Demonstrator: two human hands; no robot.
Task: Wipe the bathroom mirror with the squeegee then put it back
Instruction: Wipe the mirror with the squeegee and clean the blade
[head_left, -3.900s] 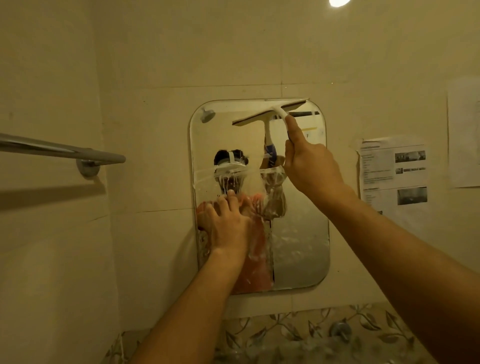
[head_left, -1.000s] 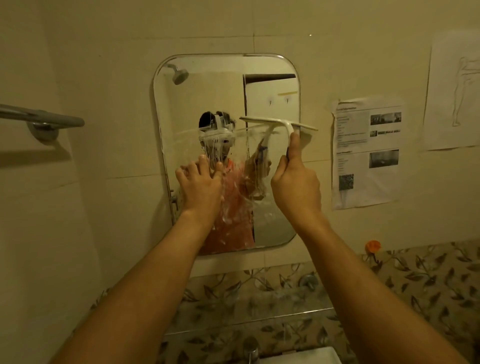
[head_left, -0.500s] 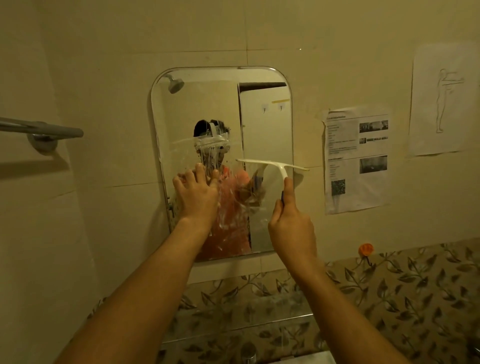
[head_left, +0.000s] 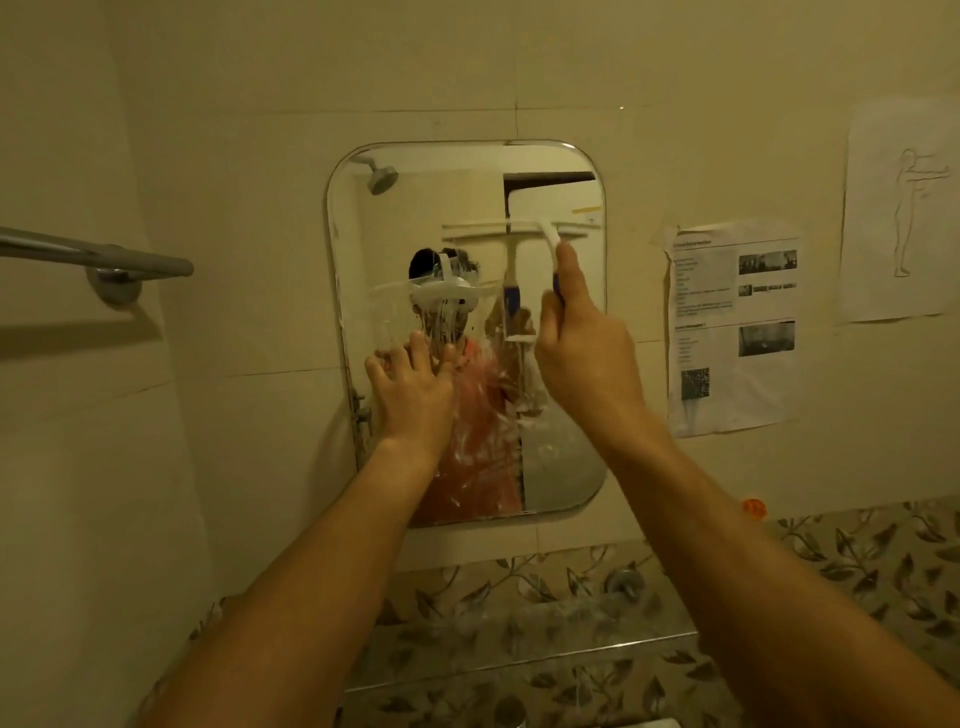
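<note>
On the upper right of the mirror (head_left: 566, 467), 1 white squeegee (head_left: 498, 227) lies with its blade level against the glass. Its handle runs down into the right hand (head_left: 582, 353). That hand is curled round the handle, with a blue part of the handle showing at its top edge. Its thumb (head_left: 569, 265) lies straight up the handle toward the blade. The left hand (head_left: 410, 395) rests flat on the mirror's lower left half, its fingers (head_left: 417, 347) straight and slightly spread, well apart from the squeegee. White soapy streaks run down the glass below the blade's level, thickest beside the left hand.

Right of the mirror hang 2 paper sheets. The nearer is 1 printed sheet (head_left: 732, 327) with dark photos and lines of text too small to read. Farther right is 1 sheet (head_left: 904, 208) with a line drawing of a standing figure. Left of the mirror, 1 grey towel rail (head_left: 104, 254) juts from the wall. Below the mirror runs leaf-patterned tile (head_left: 857, 571).
</note>
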